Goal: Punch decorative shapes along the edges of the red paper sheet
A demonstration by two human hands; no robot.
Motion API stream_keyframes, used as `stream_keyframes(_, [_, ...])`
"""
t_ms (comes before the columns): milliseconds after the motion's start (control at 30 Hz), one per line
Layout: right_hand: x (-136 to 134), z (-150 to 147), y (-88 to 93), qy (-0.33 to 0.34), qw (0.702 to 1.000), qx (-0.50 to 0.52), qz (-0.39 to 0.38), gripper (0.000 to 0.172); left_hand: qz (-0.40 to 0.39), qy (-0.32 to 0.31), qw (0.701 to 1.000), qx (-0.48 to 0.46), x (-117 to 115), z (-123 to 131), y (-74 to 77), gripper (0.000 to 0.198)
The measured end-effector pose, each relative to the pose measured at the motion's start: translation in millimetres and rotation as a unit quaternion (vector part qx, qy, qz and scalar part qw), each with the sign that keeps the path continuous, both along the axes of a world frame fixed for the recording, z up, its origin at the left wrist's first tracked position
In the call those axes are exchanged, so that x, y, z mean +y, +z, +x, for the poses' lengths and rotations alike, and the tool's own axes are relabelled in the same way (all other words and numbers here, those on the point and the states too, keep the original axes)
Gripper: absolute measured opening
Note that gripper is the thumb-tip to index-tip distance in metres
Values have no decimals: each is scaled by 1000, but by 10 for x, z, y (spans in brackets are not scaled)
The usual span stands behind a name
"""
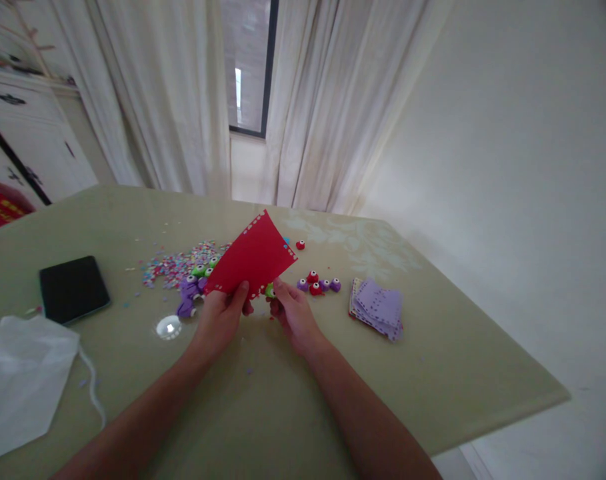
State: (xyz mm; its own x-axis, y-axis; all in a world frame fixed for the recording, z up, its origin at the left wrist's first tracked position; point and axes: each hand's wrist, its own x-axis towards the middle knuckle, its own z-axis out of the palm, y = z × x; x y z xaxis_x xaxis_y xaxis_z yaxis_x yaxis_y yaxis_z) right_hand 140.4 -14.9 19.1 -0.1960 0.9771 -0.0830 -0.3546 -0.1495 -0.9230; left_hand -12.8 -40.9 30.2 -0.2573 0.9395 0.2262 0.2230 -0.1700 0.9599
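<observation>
Card [255, 253], one, red: raised over the counter [273, 420], tilted, small cut-outs along its edges; clock directions below are read from it.

Left hand [225, 310], at 7 o'clock: fingers gripping the card's lower edge, thumb on the near face.

Right hand [293, 308], at 5 o'clock: fingers closed around the green punch [269, 291], just at the card's lower edge; whether the edge sits inside it cannot be told.

Confetti [175, 267], multicoloured, loose heap: 9 o'clock.

Purple punches [187, 289], with green ones, eyed, bunched beside the confetti: between 8 and 9 o'clock.

Purple and red group [315, 288], eyed: between 3 and 4 o'clock, near the right hand.

Stack [379, 308], perforated sheets, purple uppermost: same bearing, farther out.

Tablet [75, 290], black, lying flat: 9 o'clock, well apart.

Mask [27, 383], white, with loop: 8 o'clock.

Curtains [313, 100], pale, flanking a window [247, 67]: 12 o'clock.
</observation>
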Motion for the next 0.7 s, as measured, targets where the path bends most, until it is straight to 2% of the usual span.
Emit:
stream_keyframes(233, [30,4,-5,-42,999,26,1,58,-3,-13,999,39,-8,-20,-2,46])
stream_keyframes(400, [22,20,-9,-39,999,17,-5,55,11,-55,998,-10,-16,-24,-22,33])
stream_keyframes(467, [10,18,3,-38,999,32,-15,53,7,-65,997,-31,-7,-28,-28,34])
stream_keyframes(700, [-2,12,65,-38,998,42,-42,49,-24,-47,998,-30,17,-10,-11,43])
